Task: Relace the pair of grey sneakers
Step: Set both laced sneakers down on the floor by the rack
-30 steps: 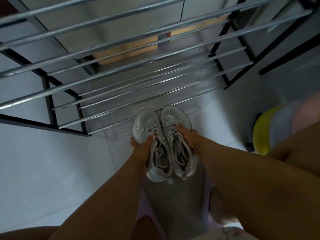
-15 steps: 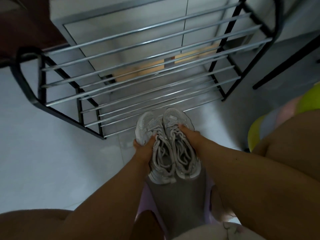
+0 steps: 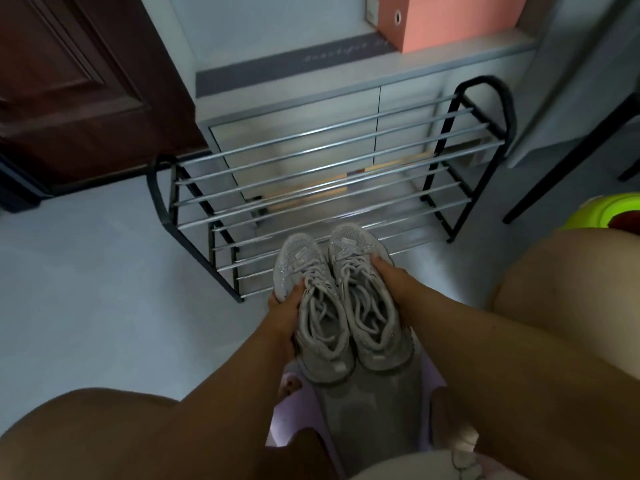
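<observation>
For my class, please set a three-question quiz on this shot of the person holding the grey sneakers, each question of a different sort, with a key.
1. True or false: the left sneaker and the right sneaker rest on the shoe rack.
2. Which hand grips the right sneaker? A) left hand B) right hand C) neither
3. Fill in: the laces in both sneakers look ____ (threaded or removed).

Key
1. False: both are held up in front of the rack, side by side, toes pointing toward it.
2. B
3. threaded

Grey sneakers (image 3: pixel 337 299), laced, side by side, toes forward.
</observation>
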`<action>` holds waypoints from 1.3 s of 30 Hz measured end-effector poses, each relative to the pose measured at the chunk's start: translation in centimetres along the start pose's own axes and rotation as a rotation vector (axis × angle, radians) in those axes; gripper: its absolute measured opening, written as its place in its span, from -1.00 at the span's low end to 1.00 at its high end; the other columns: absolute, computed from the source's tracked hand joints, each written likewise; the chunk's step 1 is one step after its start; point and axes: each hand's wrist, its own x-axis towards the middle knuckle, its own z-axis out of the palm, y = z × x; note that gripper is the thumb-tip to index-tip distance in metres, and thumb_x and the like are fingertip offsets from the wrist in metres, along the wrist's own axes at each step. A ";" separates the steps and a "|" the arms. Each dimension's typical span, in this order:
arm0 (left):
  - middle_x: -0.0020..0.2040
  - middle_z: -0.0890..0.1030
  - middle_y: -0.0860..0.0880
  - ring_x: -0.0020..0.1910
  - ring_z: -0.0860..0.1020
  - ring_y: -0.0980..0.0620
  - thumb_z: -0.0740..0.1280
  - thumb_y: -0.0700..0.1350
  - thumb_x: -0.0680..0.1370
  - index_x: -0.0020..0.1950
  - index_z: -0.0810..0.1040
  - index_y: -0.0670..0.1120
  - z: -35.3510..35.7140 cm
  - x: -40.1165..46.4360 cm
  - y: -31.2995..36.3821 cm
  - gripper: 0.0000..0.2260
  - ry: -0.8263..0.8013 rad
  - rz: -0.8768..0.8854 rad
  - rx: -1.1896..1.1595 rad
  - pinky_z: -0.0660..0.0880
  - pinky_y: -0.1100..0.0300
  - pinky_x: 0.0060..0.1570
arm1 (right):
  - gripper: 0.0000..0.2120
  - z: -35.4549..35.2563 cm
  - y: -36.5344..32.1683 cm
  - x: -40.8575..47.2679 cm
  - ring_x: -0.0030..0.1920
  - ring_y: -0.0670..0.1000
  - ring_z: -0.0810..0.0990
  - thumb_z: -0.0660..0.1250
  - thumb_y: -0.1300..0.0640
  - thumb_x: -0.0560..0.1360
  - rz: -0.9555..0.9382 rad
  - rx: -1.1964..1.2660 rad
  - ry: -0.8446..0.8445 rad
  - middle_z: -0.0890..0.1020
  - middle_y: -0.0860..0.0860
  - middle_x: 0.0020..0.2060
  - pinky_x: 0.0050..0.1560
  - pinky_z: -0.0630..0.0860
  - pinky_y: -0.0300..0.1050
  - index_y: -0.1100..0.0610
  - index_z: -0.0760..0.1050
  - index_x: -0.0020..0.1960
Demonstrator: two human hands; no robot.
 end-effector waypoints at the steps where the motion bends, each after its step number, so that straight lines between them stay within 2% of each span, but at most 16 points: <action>1: 0.20 0.53 -0.14 0.06 0.59 -0.19 0.43 0.19 0.40 0.45 0.18 0.08 0.0 -0.6 0.3 -0.28 -0.002 0.011 -0.003 0.58 -0.11 -0.05 | -0.06 -0.1 -0.2 -0.5 0.25 0.25 0.47 0.32 -0.36 0.34 -0.017 0.006 -0.027 0.39 0.21 0.35 0.27 0.42 0.22 0.15 0.11 0.50; 4: 0.26 0.53 -0.20 0.13 0.57 -0.24 0.37 0.22 0.43 0.46 0.28 -0.02 0.2 -2.5 1.0 -0.32 -0.050 0.056 -0.012 0.51 -0.23 0.11 | 0.01 -0.5 -0.9 -2.1 0.26 0.25 0.46 0.34 -0.39 0.29 -0.062 0.037 -0.098 0.36 0.21 0.39 0.28 0.41 0.23 0.11 0.07 0.51; 6: 0.27 0.52 -0.22 0.16 0.56 -0.24 0.34 0.24 0.46 0.45 0.31 -0.06 0.4 -3.7 1.8 -0.34 -0.067 0.086 0.001 0.50 -0.23 0.15 | -0.01 -0.5 -1.7 -3.3 0.24 0.25 0.50 0.35 -0.37 0.30 -0.095 0.062 -0.122 0.38 0.22 0.37 0.25 0.43 0.22 0.13 0.09 0.51; 9: 0.27 0.53 -0.23 0.17 0.55 -0.24 0.25 0.25 0.52 0.43 0.36 -0.10 0.5 -5.5 3.3 -0.40 -0.110 0.112 0.039 0.48 -0.19 0.19 | -0.23 -0.7 -2.9 -5.3 0.13 0.24 0.58 0.31 -0.33 0.38 -0.125 0.093 -0.189 0.53 0.24 0.23 0.17 0.50 0.17 0.15 0.33 0.41; 11: 0.25 0.55 -0.24 0.18 0.55 -0.24 0.21 0.25 0.53 0.41 0.40 -0.11 0.6 -6.4 4.5 -0.42 -0.128 0.123 0.046 0.46 -0.19 0.22 | -0.42 -0.7 -4.0 -6.8 -0.01 0.20 0.65 0.21 -0.29 0.47 -0.162 0.117 -0.285 0.65 0.22 0.02 0.03 0.55 0.06 0.17 0.54 0.20; 13: 0.22 0.57 -0.25 0.17 0.55 -0.24 0.19 0.25 0.54 0.37 0.44 -0.13 1.0 -7.3 6.1 -0.43 -0.142 0.150 0.064 0.46 -0.18 0.23 | -0.46 -0.4 -5.5 -7.8 -0.09 0.18 0.64 0.14 -0.25 0.53 -0.192 0.152 -0.332 0.67 0.21 -0.05 -0.01 0.54 0.03 0.19 0.58 0.11; 16: 0.12 0.63 -0.24 0.08 0.60 -0.22 0.18 0.28 0.54 0.28 0.53 -0.14 1.9 -8.5 9.1 -0.43 -0.145 0.190 0.095 0.53 -0.11 0.11 | -0.45 0.8 -8.2 -9.1 0.05 0.22 0.57 0.08 -0.20 0.57 -0.247 0.194 -0.362 0.57 0.27 0.13 0.16 0.46 0.09 0.22 0.50 0.24; 18: 0.02 0.67 -0.22 -0.01 0.63 -0.19 0.15 0.30 0.54 0.17 0.61 -0.13 2.4 -8.8 11.2 -0.44 -0.151 0.216 0.116 0.57 -0.02 -0.01 | -0.45 1.5 -10.2 -9.5 0.05 0.23 0.57 0.07 -0.20 0.57 -0.286 0.214 -0.360 0.58 0.27 0.11 0.18 0.46 0.10 0.23 0.47 0.27; 21: -0.04 0.68 -0.20 -0.05 0.63 -0.17 0.11 0.33 0.53 0.05 0.65 -0.12 3.3 -8.7 14.0 -0.42 -0.171 0.240 0.145 0.56 0.04 -0.05 | -0.49 2.0 -13.1 -9.6 -0.13 0.18 0.61 0.09 -0.19 0.57 -0.309 0.214 -0.359 0.66 0.21 -0.13 0.02 0.51 0.04 0.22 0.53 0.13; 24: -0.11 0.69 -0.19 -0.14 0.64 -0.14 0.10 0.32 0.55 0.00 0.65 -0.12 4.3 -8.0 16.4 -0.43 -0.140 0.272 0.163 0.57 0.08 -0.16 | -0.49 2.5 -15.5 -8.7 -0.10 0.20 0.61 0.11 -0.20 0.55 -0.341 0.134 -0.316 0.64 0.23 -0.09 0.17 0.47 0.11 0.21 0.57 0.04; 26: -0.08 0.67 -0.21 -0.12 0.64 -0.16 0.11 0.30 0.56 0.04 0.64 -0.13 4.9 -7.1 17.9 -0.45 -0.118 0.290 0.170 0.57 0.05 -0.12 | -0.46 2.9 -16.9 -7.8 -0.05 0.23 0.61 0.12 -0.24 0.54 -0.352 0.073 -0.287 0.64 0.25 -0.05 0.20 0.47 0.13 0.21 0.61 -0.01; 29: -0.12 0.66 -0.19 -0.18 0.62 -0.13 0.11 0.29 0.56 -0.02 0.63 -0.11 5.6 -5.7 20.2 -0.48 -0.116 0.311 0.181 0.55 0.09 -0.14 | -0.45 3.3 -19.1 -6.5 -0.02 0.25 0.63 0.13 -0.25 0.53 -0.361 0.036 -0.281 0.65 0.26 -0.02 0.16 0.51 0.11 0.19 0.64 -0.03; 31: -0.11 0.66 -0.19 -0.18 0.61 -0.12 0.12 0.29 0.56 -0.06 0.63 -0.11 6.1 -4.5 21.7 -0.49 -0.108 0.323 0.178 0.55 0.08 -0.10 | -0.46 3.7 -20.8 -5.5 -0.12 0.21 0.66 0.12 -0.24 0.53 -0.373 0.028 -0.277 0.68 0.23 -0.11 0.05 0.55 0.04 0.17 0.67 -0.12; 33: -0.13 0.67 -0.18 -0.19 0.62 -0.12 0.13 0.29 0.56 -0.06 0.64 -0.12 6.6 -3.3 23.0 -0.48 -0.122 0.325 0.167 0.55 0.08 -0.15 | -0.47 4.1 -22.4 -4.5 -0.14 0.20 0.65 0.12 -0.22 0.54 -0.376 0.031 -0.280 0.69 0.21 -0.17 0.01 0.54 0.00 0.17 0.66 -0.15; 35: -0.20 0.68 -0.16 -0.23 0.63 -0.11 0.14 0.28 0.56 -0.10 0.64 -0.12 6.9 -1.8 24.1 -0.49 -0.122 0.328 0.159 0.54 0.11 -0.22 | -0.47 4.6 -23.7 -3.4 -0.14 0.19 0.65 0.11 -0.22 0.54 -0.382 0.017 -0.292 0.69 0.22 -0.16 0.00 0.54 -0.01 0.18 0.64 -0.11; 39: -0.23 0.68 -0.16 -0.31 0.65 -0.10 0.16 0.25 0.57 -0.12 0.64 -0.11 7.1 1.3 25.3 -0.53 -0.100 0.327 0.137 0.56 0.14 -0.27 | -0.47 5.4 -25.3 -1.2 -0.14 0.19 0.66 0.10 -0.22 0.55 -0.358 -0.001 -0.296 0.68 0.22 -0.12 -0.07 0.55 -0.04 0.19 0.62 0.00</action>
